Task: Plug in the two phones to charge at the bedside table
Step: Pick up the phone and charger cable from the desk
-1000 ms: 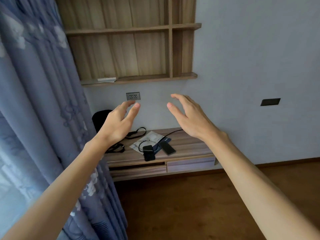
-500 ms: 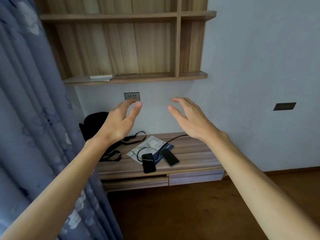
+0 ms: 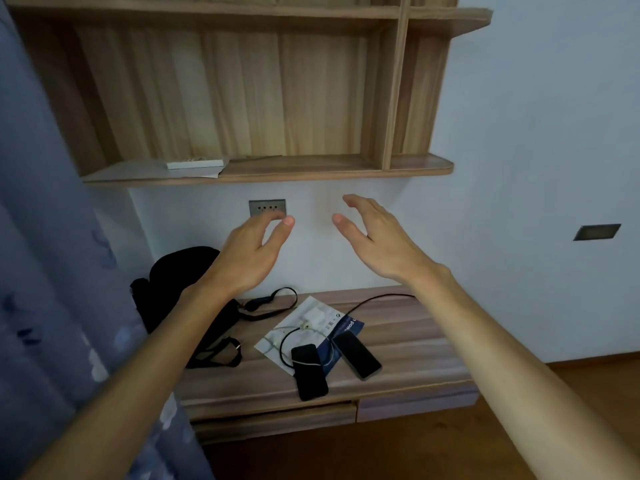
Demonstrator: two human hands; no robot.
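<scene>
Both hands, left point(image 3: 251, 252) and right point(image 3: 375, 239), hover spread and empty above the table point(image 3: 408, 344); the left fingertips partly hide the wall socket point(image 3: 265, 206), and two dark phones point(image 3: 309, 371) lie below.

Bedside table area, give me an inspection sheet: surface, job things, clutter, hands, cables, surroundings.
Surface: wooden bedside table, two drawers below.
Job's things: two phones, left phone and right phone, lying flat; white charger on a leaflet.
Clutter: black bag at the table's left end.
Hands: left hand and right hand open, empty, raised above the table.
Cables: black cable; none seen in the wall socket.
Surroundings: shelf, curtain.
</scene>
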